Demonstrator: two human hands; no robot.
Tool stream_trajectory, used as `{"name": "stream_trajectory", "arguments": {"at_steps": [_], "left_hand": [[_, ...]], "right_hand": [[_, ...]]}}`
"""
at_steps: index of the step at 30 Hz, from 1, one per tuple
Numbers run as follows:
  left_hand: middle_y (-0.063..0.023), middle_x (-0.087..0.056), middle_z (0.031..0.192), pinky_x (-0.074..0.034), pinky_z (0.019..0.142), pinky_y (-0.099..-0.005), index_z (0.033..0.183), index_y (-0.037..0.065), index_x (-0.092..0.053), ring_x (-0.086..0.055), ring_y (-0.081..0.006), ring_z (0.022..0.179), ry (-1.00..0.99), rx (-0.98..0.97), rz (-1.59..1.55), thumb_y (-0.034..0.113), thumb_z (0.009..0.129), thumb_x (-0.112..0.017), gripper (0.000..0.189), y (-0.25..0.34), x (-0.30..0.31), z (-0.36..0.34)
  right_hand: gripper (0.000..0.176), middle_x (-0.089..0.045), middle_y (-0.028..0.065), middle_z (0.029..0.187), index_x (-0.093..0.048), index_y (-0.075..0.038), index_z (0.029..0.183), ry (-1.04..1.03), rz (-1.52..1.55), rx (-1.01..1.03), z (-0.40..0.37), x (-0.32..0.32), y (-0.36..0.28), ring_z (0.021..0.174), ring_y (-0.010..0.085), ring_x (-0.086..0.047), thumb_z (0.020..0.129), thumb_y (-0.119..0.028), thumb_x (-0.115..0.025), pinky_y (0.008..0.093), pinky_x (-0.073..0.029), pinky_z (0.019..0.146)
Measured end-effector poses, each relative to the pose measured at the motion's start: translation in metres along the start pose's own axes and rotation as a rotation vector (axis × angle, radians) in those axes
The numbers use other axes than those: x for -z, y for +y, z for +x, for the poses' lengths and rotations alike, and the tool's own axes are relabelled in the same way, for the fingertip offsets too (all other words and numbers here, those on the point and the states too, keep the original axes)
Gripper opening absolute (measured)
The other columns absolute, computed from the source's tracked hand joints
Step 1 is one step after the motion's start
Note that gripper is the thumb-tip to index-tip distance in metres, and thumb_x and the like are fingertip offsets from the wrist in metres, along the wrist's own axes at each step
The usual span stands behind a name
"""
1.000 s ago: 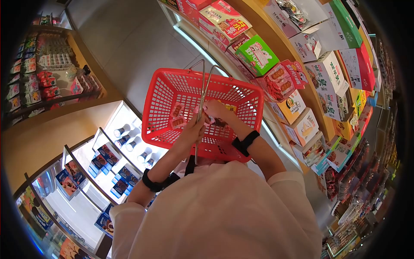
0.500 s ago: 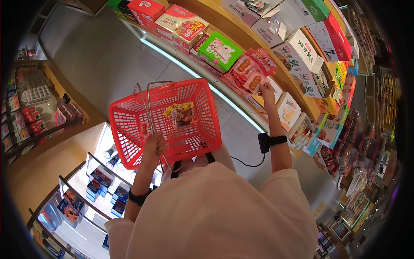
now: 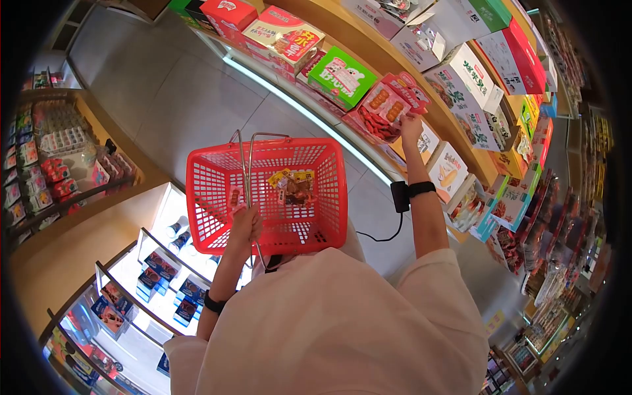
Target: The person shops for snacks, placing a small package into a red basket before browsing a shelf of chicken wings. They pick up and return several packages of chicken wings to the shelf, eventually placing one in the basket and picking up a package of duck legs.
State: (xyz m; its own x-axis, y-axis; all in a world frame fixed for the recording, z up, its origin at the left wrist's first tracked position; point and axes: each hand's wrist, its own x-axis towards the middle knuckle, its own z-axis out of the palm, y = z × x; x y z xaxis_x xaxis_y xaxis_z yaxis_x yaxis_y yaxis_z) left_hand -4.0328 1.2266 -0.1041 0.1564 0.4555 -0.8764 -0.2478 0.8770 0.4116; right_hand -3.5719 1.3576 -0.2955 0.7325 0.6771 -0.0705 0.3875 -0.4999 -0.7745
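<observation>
My left hand (image 3: 245, 225) is closed round the metal handle (image 3: 247, 168) of a red plastic shopping basket (image 3: 336, 187). Several small snack packets (image 3: 293, 187) lie on the basket's bottom. Just above my left fist shows a small pink packet (image 3: 235, 196). On the right, my right hand (image 3: 411, 126) pinches the edge of a pink snack packet (image 3: 396, 110) printed with sausages. It overlaps an open red display box (image 3: 415, 92) of similar packets on the shelf. My right fingertips are partly hidden.
A green box (image 3: 341, 78) stands beside the red display box. More cartons (image 3: 283, 36) line the shelf, whose lit edge (image 3: 296, 105) runs diagonally. On the left are a curved display counter (image 3: 99, 178) and a glass case (image 3: 158, 283). A cable (image 3: 388, 238) hangs from my right wrist device.
The basket and my left hand have shifted right in view. My right hand has moved slightly up, bringing the pink packet closer over the display box.
</observation>
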Motion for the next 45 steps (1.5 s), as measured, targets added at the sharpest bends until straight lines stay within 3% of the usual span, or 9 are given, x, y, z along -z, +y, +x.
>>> {"name": "stream_trajectory", "arguments": {"at_steps": [6, 15, 17, 23, 24, 28, 31, 39, 45], "left_hand": [[0.0071, -0.023, 0.046, -0.015, 0.036, -0.0218, 0.056, 0.016, -0.028, -0.019, -0.0042, 0.037, -0.063, 0.0, 0.019, 0.028, 0.089, -0.045, 0.039, -0.003, 0.0, -0.001], [0.0062, -0.029, 0.051, -0.02, 0.039, -0.0223, 0.064, 0.011, -0.039, -0.025, -0.0038, 0.043, -0.218, -0.029, 0.196, 0.032, 0.09, -0.042, 0.034, 0.014, -0.052, -0.038], [0.0063, -0.029, 0.053, -0.021, 0.041, -0.0218, 0.065, 0.011, -0.039, -0.026, -0.0036, 0.045, -0.241, -0.024, 0.232, 0.032, 0.09, -0.041, 0.033, 0.017, -0.058, -0.049], [0.0045, -0.033, 0.053, -0.027, 0.043, -0.0216, 0.072, 0.004, -0.047, -0.033, -0.003, 0.049, -0.317, -0.144, 0.486, 0.032, 0.091, -0.041, 0.035, 0.023, -0.061, -0.081], [-0.0064, -0.043, 0.058, -0.035, 0.051, -0.0294, 0.081, -0.005, -0.051, -0.039, -0.0092, 0.057, -0.322, -0.135, 0.532, 0.031, 0.09, -0.043, 0.038, 0.026, -0.059, -0.085], [-0.0108, -0.049, 0.061, -0.038, 0.055, -0.0292, 0.083, -0.004, -0.052, -0.045, -0.0115, 0.059, -0.428, -0.144, 0.552, 0.031, 0.09, -0.042, 0.037, 0.034, -0.06, -0.096], [-0.0128, -0.053, 0.064, -0.04, 0.058, -0.0295, 0.086, -0.003, -0.052, -0.05, -0.0154, 0.06, -0.449, -0.154, 0.585, 0.029, 0.091, -0.041, 0.035, 0.027, -0.06, -0.09], [-0.006, -0.051, 0.062, -0.039, 0.055, -0.0271, 0.087, -0.003, -0.052, -0.049, -0.0124, 0.058, -0.34, -0.166, 0.532, 0.025, 0.091, -0.041, 0.03, 0.042, -0.051, -0.084], [0.0067, -0.025, 0.054, -0.018, 0.041, -0.0223, 0.07, 0.01, -0.038, -0.021, -0.0034, 0.045, -0.264, 0.008, 0.198, 0.025, 0.092, -0.04, 0.027, 0.041, -0.033, -0.047]], "right_hand": [[0.017, -0.062, 0.0106, 0.075, -0.055, 0.0, 0.09, -0.028, 0.079, 0.029, -0.063, 0.031, -0.081, 0.062, 0.0162, -0.06, 0.078, -0.012, -0.054, 0.0264, -0.047, 0.053], [0.021, -0.061, 0.0083, 0.069, -0.056, 0.0, 0.086, -1.365, 0.106, 0.15, -0.267, -0.087, -0.145, 0.055, 0.0145, -0.058, 0.08, -0.02, -0.058, 0.0261, -0.045, 0.049], [0.022, -0.06, 0.0115, 0.068, -0.056, 0.0, 0.083, -1.279, -0.121, 0.541, -0.299, -0.131, -0.145, 0.059, 0.0237, -0.059, 0.077, -0.02, -0.06, 0.0309, -0.047, 0.054], [0.024, -0.056, 0.0174, 0.086, -0.055, -0.003, 0.089, -0.89, -0.287, 0.759, -0.348, -0.213, -0.138, 0.084, 0.0333, -0.055, 0.072, -0.017, -0.062, 0.04, -0.046, 0.069], [0.03, -0.054, 0.0179, 0.09, -0.052, -0.002, 0.094, -0.884, -0.357, 0.768, -0.347, -0.218, -0.135, 0.088, 0.0325, -0.053, 0.07, -0.016, -0.064, 0.0407, -0.046, 0.073], [0.024, -0.054, 0.0198, 0.094, -0.051, 0.0, 0.091, -0.839, -0.152, 0.669, -0.344, -0.241, -0.111, 0.086, 0.0323, -0.054, 0.073, -0.012, -0.059, 0.0398, -0.046, 0.071], [0.023, -0.057, 0.0189, 0.091, -0.052, -0.002, 0.092, -0.667, 0.245, 0.158, -0.348, -0.255, -0.118, 0.083, 0.0332, -0.056, 0.073, -0.015, -0.058, 0.0406, -0.046, 0.069], [0.016, -0.059, 0.0179, 0.071, -0.061, -0.001, 0.073, -1.012, -0.219, 0.388, -0.353, -0.256, -0.11, 0.069, 0.0328, -0.058, 0.066, -0.015, -0.063, 0.0393, -0.046, 0.06], [0.017, -0.06, 0.018, 0.067, -0.061, 0.002, 0.07, -1.099, -0.376, 0.722, -0.314, -0.179, -0.137, 0.064, 0.0284, -0.061, 0.066, -0.015, -0.061, 0.0366, -0.048, 0.057]]}}
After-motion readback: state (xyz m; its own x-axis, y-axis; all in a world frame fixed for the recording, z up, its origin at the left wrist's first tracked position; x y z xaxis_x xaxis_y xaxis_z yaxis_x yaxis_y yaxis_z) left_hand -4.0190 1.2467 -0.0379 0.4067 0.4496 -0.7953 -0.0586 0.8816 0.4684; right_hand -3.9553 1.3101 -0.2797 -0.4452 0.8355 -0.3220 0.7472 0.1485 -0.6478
